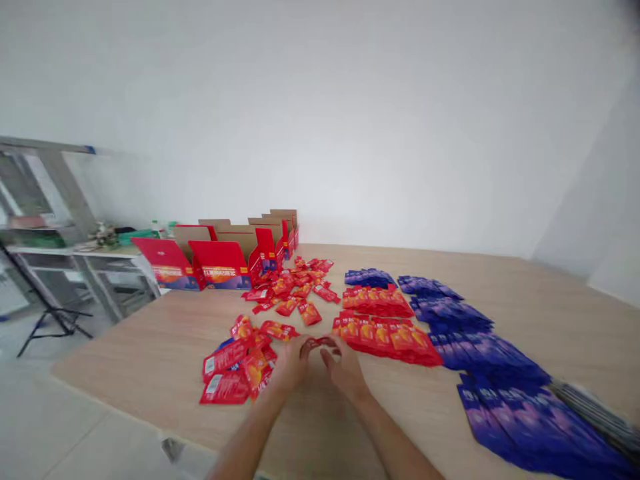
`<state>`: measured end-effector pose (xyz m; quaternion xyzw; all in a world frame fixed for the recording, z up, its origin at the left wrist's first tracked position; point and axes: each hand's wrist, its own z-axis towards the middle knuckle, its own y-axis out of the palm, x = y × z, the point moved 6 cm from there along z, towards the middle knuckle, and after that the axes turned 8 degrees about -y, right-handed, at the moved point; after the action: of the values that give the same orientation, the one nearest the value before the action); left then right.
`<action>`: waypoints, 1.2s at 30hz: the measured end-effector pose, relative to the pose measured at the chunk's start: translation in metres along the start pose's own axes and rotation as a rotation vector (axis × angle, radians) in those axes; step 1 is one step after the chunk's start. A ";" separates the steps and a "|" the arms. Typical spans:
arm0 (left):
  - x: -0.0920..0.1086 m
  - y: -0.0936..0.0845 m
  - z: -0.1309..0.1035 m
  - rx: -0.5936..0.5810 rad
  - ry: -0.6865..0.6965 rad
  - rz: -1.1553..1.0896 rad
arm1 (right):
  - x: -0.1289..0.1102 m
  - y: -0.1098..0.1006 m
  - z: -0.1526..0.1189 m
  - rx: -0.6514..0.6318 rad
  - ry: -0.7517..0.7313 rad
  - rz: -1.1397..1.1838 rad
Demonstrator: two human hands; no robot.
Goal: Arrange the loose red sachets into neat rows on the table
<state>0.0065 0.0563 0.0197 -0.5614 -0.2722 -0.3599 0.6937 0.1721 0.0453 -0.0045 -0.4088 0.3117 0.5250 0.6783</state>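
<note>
Both hands meet over the middle of the table, pinching a red packet (pixel 320 342) between them. My left hand (pixel 295 357) is closed on its left end, just right of a loose pile of red packets (pixel 227 363). On the other end, my right hand (pixel 341 363) is closed too, with its fingers curled. Beyond it to the right lie overlapping rows of red packets (pixel 385 335). Loose red packets (pixel 309 312) are scattered behind the hands. The packet is seen edge-on and mostly covered by fingers.
Open red cartons (pixel 223 265) stand at the back left of the wooden table (pixel 165 353). Rows of blue-purple packets (pixel 490 353) fan out on the right, beside a grey striped bundle (pixel 595 410). A black tripod (pixel 55 313) and shelving stand at the far left.
</note>
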 end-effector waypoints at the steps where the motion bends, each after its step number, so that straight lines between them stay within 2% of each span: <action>1: 0.004 -0.004 0.000 0.003 -0.016 -0.023 | -0.001 -0.004 0.001 0.011 0.033 0.021; 4: 0.011 -0.005 0.000 -0.053 -0.082 -0.161 | -0.004 -0.012 0.005 0.025 0.106 0.082; 8: 0.009 0.018 -0.001 -0.258 -0.205 -0.497 | -0.009 -0.014 0.007 -0.007 0.137 0.161; 11: 0.008 0.032 -0.001 -0.325 -0.227 -0.630 | -0.011 -0.013 0.006 -0.034 0.121 0.143; 14: 0.008 0.033 0.005 -0.260 -0.187 -0.550 | -0.011 -0.012 0.005 -0.054 0.116 0.076; 20: 0.013 0.034 0.011 -0.154 -0.187 -0.325 | -0.010 -0.016 0.004 0.020 0.102 -0.085; 25: 0.022 0.032 0.008 -0.064 -0.160 -0.245 | -0.010 -0.015 0.003 0.054 0.127 -0.031; 30: 0.018 0.032 0.013 -0.041 -0.204 -0.344 | -0.005 -0.012 -0.001 -0.005 0.184 0.037; 36: 0.011 0.044 0.009 -0.071 -0.366 -0.603 | 0.006 -0.022 -0.005 0.074 0.269 0.038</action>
<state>0.0490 0.0676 0.0050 -0.5348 -0.5328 -0.4511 0.4760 0.1949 0.0414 -0.0073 -0.4443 0.4267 0.4663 0.6349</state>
